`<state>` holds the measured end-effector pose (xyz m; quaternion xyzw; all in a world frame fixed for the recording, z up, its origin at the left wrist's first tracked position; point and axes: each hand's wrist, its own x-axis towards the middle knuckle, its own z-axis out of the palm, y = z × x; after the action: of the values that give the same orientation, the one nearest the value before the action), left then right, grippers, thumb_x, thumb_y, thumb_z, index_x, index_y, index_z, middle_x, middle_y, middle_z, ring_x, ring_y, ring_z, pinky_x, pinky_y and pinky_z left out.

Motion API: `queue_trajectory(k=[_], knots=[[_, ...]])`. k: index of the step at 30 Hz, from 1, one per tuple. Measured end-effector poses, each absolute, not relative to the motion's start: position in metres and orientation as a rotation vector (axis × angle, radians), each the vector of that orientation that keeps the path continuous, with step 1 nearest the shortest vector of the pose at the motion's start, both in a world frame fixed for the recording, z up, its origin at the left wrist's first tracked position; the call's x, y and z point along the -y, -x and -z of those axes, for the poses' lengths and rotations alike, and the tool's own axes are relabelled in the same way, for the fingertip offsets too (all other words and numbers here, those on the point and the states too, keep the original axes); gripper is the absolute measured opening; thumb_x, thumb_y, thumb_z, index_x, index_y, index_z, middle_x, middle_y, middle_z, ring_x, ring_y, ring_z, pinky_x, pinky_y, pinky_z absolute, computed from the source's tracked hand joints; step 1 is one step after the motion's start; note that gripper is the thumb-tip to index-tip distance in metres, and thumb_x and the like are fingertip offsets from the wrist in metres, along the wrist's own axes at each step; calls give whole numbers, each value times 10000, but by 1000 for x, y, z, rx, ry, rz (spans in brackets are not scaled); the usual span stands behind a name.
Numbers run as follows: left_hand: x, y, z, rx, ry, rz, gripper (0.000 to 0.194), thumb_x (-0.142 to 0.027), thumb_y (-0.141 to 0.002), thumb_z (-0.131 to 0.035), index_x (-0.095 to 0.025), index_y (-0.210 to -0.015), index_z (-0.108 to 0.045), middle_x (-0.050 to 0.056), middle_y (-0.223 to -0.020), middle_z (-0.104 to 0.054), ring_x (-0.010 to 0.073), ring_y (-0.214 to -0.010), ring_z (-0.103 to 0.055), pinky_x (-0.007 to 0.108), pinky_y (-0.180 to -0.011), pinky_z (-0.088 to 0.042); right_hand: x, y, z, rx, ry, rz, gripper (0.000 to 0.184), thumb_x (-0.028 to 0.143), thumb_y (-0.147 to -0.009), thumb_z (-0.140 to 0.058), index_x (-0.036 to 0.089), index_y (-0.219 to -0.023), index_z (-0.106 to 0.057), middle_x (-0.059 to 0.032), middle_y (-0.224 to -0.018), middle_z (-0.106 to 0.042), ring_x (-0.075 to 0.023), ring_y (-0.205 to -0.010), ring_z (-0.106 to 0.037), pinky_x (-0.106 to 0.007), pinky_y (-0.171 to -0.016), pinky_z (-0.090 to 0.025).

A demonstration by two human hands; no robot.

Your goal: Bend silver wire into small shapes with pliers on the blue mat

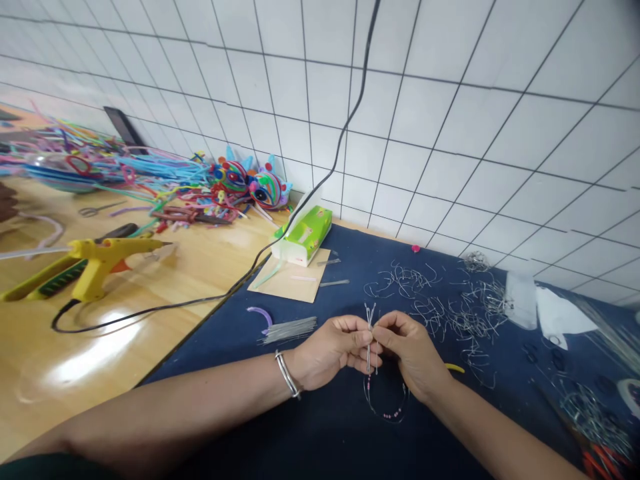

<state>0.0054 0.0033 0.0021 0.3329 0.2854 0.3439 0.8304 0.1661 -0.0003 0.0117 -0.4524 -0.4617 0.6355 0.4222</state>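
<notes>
Left hand (327, 351) pinches wires (369, 352), the green packet (311, 233) illegibly printed.

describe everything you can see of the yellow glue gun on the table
The yellow glue gun looks plastic, with an orange trigger and a tapered nozzle pointing to the picture's right. A whitish glue stick projects rearward. It lies on its side on the wooden table, overlapping a yellow-handled tool in view; whether they touch is unclear. A black cord leaves the base of its handle. No hand holds it.

room left of the beaded loop (392, 416); wire tangle (484, 308) obstructs right.
</notes>
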Motion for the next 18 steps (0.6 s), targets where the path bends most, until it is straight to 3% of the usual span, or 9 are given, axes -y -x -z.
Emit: queue_trajectory(k=[18], knots=[[-4, -5, 3, -561, -759, -717, 197, -262, -768, -600, -71, -814, -588, 101, -797, -630, 168, -703, -640, 253, -605, -491, 6, -156, -7, 955, 970, -1643, 148, 197, -715, -652, 174, -657, -518, 45, -685, -441, -59, -564, -418, -206, -507, -377]])
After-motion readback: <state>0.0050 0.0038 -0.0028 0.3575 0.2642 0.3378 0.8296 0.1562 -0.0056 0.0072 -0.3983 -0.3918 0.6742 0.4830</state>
